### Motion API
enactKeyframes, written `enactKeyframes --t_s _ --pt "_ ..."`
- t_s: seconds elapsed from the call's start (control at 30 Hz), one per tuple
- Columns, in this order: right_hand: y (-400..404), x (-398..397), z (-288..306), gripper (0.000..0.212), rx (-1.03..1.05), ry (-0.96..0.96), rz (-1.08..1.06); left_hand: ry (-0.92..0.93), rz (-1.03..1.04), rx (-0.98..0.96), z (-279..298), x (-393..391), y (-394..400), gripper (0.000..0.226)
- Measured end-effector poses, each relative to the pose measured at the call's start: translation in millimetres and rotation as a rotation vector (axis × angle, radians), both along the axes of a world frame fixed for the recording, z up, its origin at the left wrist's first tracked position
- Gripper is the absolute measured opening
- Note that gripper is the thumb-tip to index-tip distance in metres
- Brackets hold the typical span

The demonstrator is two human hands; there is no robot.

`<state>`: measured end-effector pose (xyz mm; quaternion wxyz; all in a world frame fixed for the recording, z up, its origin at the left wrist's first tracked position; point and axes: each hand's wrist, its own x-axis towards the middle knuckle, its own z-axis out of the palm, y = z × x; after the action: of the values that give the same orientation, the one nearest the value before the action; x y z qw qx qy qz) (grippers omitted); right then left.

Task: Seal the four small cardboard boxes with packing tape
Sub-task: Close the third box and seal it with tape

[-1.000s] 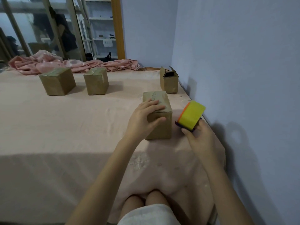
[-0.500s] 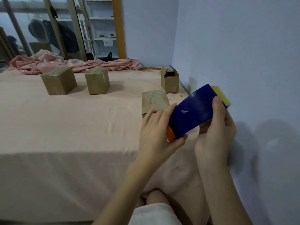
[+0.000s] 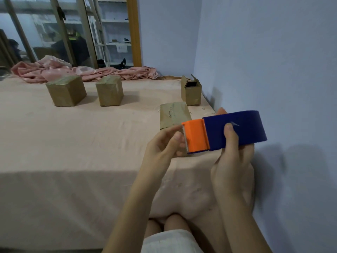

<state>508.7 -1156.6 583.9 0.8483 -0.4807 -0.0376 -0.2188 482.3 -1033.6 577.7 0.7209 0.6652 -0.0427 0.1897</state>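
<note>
I hold a blue and orange tape dispenser (image 3: 226, 132) in the air in front of me. My right hand (image 3: 232, 161) grips its blue body, thumb on top. My left hand (image 3: 164, 145) pinches at the toothed orange cutter end. Just behind the dispenser a closed cardboard box (image 3: 174, 115) stands on the pink-covered table (image 3: 73, 143), partly hidden by my left hand. Two taped boxes (image 3: 66, 90) (image 3: 109, 90) stand at the back left. A fourth box (image 3: 191, 92) with open flaps stands by the wall.
Crumpled pink cloth (image 3: 82, 71) lies along the table's far edge. A blue wall (image 3: 264, 61) runs close along the right side. Glass doors and shelves stand behind the table. My knees (image 3: 167, 225) show below the table's front edge.
My left hand left the near box and came to the dispenser's cutter end. My right hand raised the dispenser and turned it, so its blue body now lies level with the orange end pointing left.
</note>
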Motion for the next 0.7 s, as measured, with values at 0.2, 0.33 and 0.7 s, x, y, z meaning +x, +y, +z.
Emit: enactKeyframes --t_s 0.2,0.33,0.7 --pt "3.0 5.5 -8.8 0.052 0.09 0.044 -0.033 0.027 0.014 -0.142 -4.4 -0.1 -12.3 0.027" --pt "4.1 8.1 -11.4 0.052 0.095 0.039 -0.05 0.012 0.037 -0.146 -3.8 2.2 -18.4 0.027" --pt "7.8 10.4 -19.9 0.055 0.047 0.085 -0.004 0.104 0.183 -0.151 -3.2 11.6 -25.0 0.022"
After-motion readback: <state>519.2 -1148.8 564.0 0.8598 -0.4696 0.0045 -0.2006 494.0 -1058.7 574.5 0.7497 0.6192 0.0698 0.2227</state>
